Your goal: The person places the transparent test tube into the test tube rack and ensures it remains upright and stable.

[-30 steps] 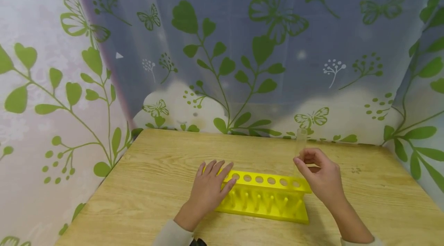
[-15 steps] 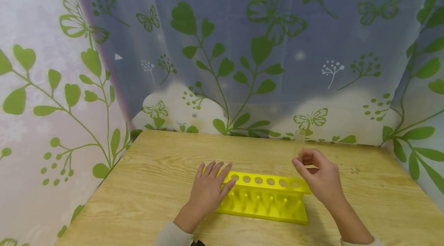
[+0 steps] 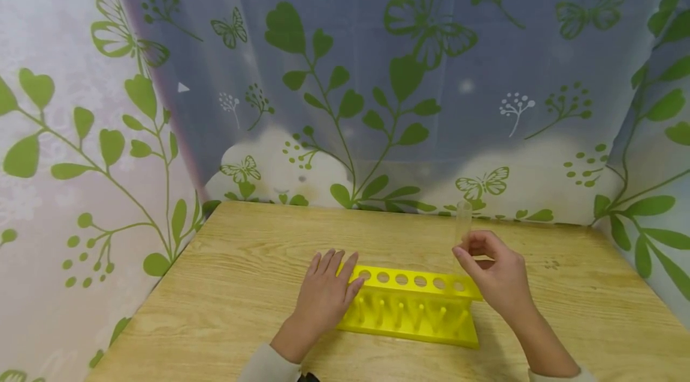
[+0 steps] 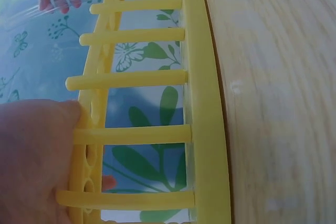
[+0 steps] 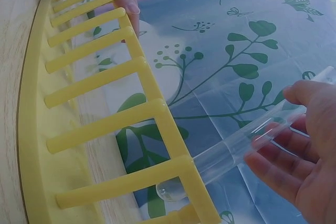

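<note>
A yellow test tube rack (image 3: 406, 334) stands on the table, with a row of round holes along its top and upright pegs below. My left hand (image 3: 325, 295) holds the rack's left end, the thumb at the front edge and the fingers over the top; a fingertip shows behind the rail in the left wrist view. At the right end, my right hand (image 3: 498, 271) pinches a clear test tube (image 3: 463, 220) between thumb and fingers. In the right wrist view, the tube's rounded bottom (image 5: 170, 190) shows below the top rail, at the end hole. The tube leans slightly.
The wood-grain table (image 3: 259, 238) reaches back to a blue and white curtain (image 3: 345, 70) printed with green leaves and butterflies. Another patterned cloth (image 3: 81, 130) hangs along the left side. Light sleeves (image 3: 269, 364) cover the forearms.
</note>
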Action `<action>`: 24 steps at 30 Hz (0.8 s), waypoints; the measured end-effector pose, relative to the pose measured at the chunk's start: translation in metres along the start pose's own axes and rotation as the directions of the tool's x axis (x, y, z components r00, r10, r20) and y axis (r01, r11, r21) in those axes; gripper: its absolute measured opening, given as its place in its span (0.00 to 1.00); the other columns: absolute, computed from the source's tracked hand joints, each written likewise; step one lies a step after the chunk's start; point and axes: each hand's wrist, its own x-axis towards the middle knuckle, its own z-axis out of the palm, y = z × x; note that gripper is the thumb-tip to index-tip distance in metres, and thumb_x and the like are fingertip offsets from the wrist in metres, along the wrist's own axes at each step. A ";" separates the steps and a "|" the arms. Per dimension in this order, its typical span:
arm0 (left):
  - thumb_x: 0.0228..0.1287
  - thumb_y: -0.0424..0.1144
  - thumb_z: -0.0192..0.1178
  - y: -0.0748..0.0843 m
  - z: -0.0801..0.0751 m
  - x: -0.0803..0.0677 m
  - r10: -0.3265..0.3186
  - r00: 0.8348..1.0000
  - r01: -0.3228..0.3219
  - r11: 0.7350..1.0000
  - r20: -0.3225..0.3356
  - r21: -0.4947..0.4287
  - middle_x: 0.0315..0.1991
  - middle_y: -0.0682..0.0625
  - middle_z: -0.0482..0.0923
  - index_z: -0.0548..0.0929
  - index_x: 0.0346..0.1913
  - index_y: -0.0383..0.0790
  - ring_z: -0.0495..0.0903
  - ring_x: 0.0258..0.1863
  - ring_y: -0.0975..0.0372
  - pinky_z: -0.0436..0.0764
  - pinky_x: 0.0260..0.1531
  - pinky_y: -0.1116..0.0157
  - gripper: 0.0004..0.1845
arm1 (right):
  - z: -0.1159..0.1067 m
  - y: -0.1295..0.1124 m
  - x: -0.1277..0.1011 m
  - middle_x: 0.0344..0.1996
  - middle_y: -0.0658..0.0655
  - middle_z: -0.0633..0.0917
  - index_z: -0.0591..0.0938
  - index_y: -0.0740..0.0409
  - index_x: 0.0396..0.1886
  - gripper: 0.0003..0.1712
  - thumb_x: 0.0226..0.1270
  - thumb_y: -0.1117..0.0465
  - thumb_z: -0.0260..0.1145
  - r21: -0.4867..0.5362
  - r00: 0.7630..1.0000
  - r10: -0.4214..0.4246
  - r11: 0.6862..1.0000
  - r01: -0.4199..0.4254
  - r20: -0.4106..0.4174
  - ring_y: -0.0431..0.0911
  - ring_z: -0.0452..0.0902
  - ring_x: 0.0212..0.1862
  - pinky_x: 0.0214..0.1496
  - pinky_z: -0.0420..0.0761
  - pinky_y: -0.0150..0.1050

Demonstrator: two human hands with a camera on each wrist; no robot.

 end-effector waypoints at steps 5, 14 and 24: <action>0.77 0.55 0.41 0.001 0.002 0.001 -0.001 1.000 0.001 1.000 -0.018 0.016 0.59 0.42 0.74 0.71 0.66 0.38 0.71 0.62 0.49 0.62 0.67 0.48 0.28 | 0.000 0.001 0.000 0.32 0.51 0.84 0.80 0.60 0.42 0.09 0.63 0.66 0.69 -0.001 1.000 -0.003 1.000 0.003 0.004 0.31 0.79 0.34 0.32 0.81 0.26; 0.76 0.55 0.45 0.000 0.006 -0.001 0.006 0.995 -0.009 1.000 -0.096 -0.025 0.51 0.45 0.78 0.76 0.56 0.37 0.75 0.54 0.52 0.66 0.63 0.48 0.25 | 0.000 0.001 -0.001 0.32 0.51 0.83 0.80 0.61 0.41 0.08 0.63 0.66 0.69 0.005 1.000 0.004 1.000 -0.004 0.007 0.31 0.79 0.34 0.32 0.81 0.26; 0.75 0.54 0.47 0.000 0.006 0.000 -0.001 0.990 -0.007 0.998 -0.139 -0.057 0.49 0.45 0.79 0.78 0.55 0.37 0.76 0.52 0.52 0.67 0.63 0.48 0.24 | 0.000 0.002 -0.001 0.31 0.50 0.82 0.79 0.60 0.41 0.08 0.64 0.66 0.68 -0.003 1.000 0.014 1.000 -0.014 0.021 0.31 0.79 0.34 0.33 0.81 0.26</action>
